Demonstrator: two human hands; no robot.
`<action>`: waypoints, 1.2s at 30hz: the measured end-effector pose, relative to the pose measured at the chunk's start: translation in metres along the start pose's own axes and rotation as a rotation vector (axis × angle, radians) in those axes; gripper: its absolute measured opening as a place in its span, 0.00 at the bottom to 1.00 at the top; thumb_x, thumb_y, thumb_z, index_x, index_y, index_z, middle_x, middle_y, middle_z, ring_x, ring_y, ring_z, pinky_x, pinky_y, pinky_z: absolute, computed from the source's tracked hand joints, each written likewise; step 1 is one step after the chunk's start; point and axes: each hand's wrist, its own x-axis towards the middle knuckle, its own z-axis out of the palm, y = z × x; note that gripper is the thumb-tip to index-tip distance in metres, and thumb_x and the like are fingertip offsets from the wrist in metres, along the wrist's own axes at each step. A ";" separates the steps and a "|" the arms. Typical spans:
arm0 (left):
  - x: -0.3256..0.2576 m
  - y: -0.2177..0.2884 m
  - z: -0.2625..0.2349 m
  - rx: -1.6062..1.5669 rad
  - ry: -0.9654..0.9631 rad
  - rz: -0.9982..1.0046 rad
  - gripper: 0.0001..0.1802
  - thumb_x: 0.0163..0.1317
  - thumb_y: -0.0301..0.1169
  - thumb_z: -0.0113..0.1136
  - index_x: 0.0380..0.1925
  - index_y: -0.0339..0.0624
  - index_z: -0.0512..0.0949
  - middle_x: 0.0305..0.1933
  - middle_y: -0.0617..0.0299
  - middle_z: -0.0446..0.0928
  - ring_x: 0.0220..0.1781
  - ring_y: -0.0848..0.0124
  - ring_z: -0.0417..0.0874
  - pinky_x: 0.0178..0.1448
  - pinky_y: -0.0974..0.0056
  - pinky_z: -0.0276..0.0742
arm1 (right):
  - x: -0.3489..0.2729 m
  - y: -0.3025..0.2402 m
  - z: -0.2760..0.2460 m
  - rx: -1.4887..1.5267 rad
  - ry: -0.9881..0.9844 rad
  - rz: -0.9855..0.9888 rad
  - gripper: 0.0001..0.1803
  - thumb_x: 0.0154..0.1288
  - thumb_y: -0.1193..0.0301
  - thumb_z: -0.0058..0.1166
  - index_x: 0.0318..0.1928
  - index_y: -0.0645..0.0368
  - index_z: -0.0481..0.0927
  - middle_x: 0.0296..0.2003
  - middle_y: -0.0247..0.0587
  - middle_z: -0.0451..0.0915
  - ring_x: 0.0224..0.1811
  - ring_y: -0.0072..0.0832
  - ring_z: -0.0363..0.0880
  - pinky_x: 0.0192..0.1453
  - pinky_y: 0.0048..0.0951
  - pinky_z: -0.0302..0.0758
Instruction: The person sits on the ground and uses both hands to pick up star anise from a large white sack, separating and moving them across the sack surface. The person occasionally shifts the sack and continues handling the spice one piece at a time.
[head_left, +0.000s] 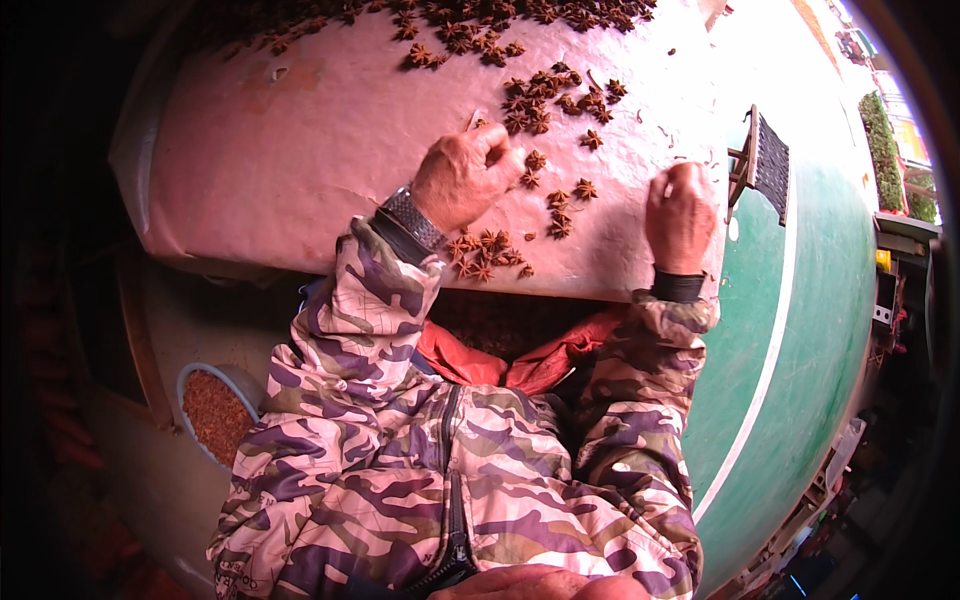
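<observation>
My left hand (463, 180), with a metal-banded watch (412, 217) at its wrist, is over the pink-covered table (300, 170). Its fingers are curled in a pinch beside loose star anise (530, 110); a small pale sliver shows by the fingertips, and what they hold is too small to name. Further right, my right hand (682, 220) is closed near the table's right side, close to thin stem-like bits, its fingertips mostly hidden. A few star anise (560, 213) lie between the hands. A small heap of star anise (485, 254) sits near the front edge, below my left hand.
A larger spread of star anise (470, 25) covers the far part of the table. Left of me on the floor stands a blue-rimmed basin (192, 375) of reddish-brown bits. A dark woven-seat chair (770, 165) stands right of the table on the green floor (750, 330).
</observation>
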 end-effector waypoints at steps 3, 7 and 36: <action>0.001 -0.011 -0.005 0.314 0.043 0.049 0.14 0.70 0.39 0.63 0.30 0.39 0.79 0.24 0.52 0.82 0.26 0.57 0.84 0.36 0.55 0.78 | -0.002 0.037 0.007 -0.214 -0.010 0.139 0.09 0.70 0.66 0.55 0.37 0.59 0.78 0.35 0.50 0.83 0.37 0.50 0.84 0.42 0.48 0.79; -0.003 -0.005 0.001 0.266 0.077 0.144 0.12 0.67 0.37 0.64 0.31 0.40 0.77 0.28 0.51 0.82 0.31 0.51 0.85 0.38 0.52 0.80 | -0.009 0.018 0.007 0.102 -0.055 0.139 0.08 0.69 0.68 0.62 0.44 0.59 0.81 0.36 0.48 0.84 0.34 0.41 0.85 0.41 0.41 0.80; -0.010 0.008 0.032 0.234 -0.019 0.496 0.09 0.58 0.30 0.66 0.39 0.41 0.82 0.41 0.53 0.80 0.45 0.52 0.82 0.51 0.51 0.79 | -0.030 -0.069 0.004 0.665 -0.240 -0.161 0.05 0.65 0.74 0.60 0.38 0.58 0.77 0.37 0.49 0.77 0.35 0.52 0.81 0.39 0.47 0.78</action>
